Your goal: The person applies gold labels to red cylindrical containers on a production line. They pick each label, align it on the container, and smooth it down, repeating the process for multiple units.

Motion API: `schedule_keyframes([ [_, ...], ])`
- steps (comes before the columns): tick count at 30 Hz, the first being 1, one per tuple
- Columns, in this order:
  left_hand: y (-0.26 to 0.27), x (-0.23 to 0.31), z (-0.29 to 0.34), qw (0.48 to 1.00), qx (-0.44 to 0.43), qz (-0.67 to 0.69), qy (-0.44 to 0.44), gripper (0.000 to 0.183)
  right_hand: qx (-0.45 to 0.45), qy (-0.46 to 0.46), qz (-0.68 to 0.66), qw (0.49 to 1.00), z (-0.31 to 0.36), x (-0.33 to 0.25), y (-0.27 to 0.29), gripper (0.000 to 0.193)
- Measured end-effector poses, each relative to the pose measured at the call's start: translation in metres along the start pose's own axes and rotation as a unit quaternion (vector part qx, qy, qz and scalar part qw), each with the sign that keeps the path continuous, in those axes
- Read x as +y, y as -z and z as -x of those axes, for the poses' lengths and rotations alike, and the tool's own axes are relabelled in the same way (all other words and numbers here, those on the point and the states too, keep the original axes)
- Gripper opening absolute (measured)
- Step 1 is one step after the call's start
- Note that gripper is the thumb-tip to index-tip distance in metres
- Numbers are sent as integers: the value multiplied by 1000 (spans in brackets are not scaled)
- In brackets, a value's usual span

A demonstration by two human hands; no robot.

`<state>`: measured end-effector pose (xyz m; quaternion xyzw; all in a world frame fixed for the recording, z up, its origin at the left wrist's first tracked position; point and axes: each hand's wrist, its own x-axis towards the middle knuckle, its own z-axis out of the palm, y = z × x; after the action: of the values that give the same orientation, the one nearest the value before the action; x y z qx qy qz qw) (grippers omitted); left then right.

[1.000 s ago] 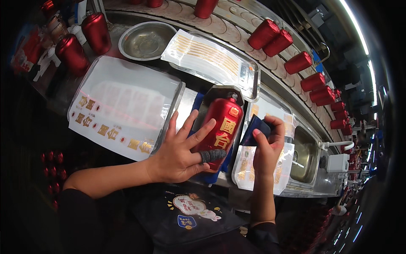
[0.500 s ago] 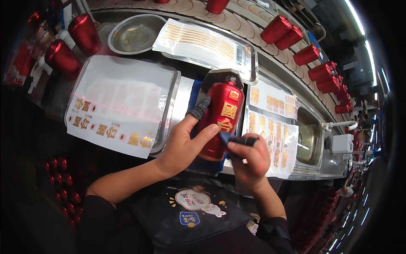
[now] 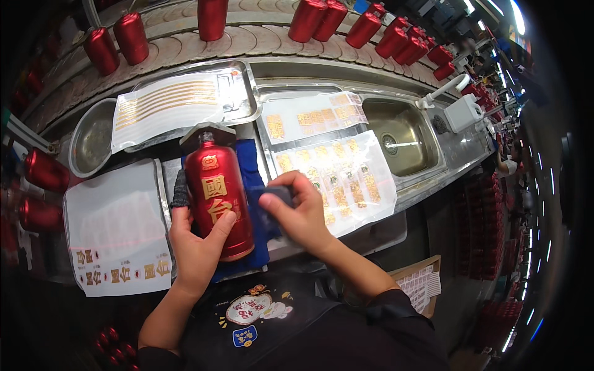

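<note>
My left hand (image 3: 197,247) wraps fingers around a red ceramic bottle (image 3: 218,198) lying on a blue cloth (image 3: 252,179); my right hand (image 3: 299,213) pinches a dark pad (image 3: 276,196) beside it.

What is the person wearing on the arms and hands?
Both hands are bare, without gloves. The left hand has a dark grey cot on its index finger, and the forearm is uncovered. The right hand has no finger cover; a black sleeve begins past the bare forearm.

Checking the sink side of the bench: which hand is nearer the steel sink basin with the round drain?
Right. The right hand lies between the red bottle and the steel sink basin; the left hand grips the bottle, farther away.
</note>
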<state>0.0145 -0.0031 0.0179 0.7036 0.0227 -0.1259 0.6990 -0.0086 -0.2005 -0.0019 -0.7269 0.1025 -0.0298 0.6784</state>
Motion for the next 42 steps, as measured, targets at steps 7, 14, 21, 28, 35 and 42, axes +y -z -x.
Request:
schedule_keyframes([
  [7,6,-10,-5,1000,25,13,-7,51,116,-55,70,989,-19,11,104,16],
  [14,16,-15,-7,998,13,68,10,58,171,-199,640,722,1,-21,200,83],
  [21,13,-14,-6,998,3,58,4,58,140,-243,295,913,-9,25,316,30],
  [28,12,-12,-5,998,11,55,-5,58,178,-154,317,919,-49,33,377,16],
  [35,13,-11,0,1000,1,21,10,67,198,-209,611,737,-102,120,459,22],
  [42,39,0,-2,992,58,20,-109,58,212,-116,653,718,-95,18,413,19],
])
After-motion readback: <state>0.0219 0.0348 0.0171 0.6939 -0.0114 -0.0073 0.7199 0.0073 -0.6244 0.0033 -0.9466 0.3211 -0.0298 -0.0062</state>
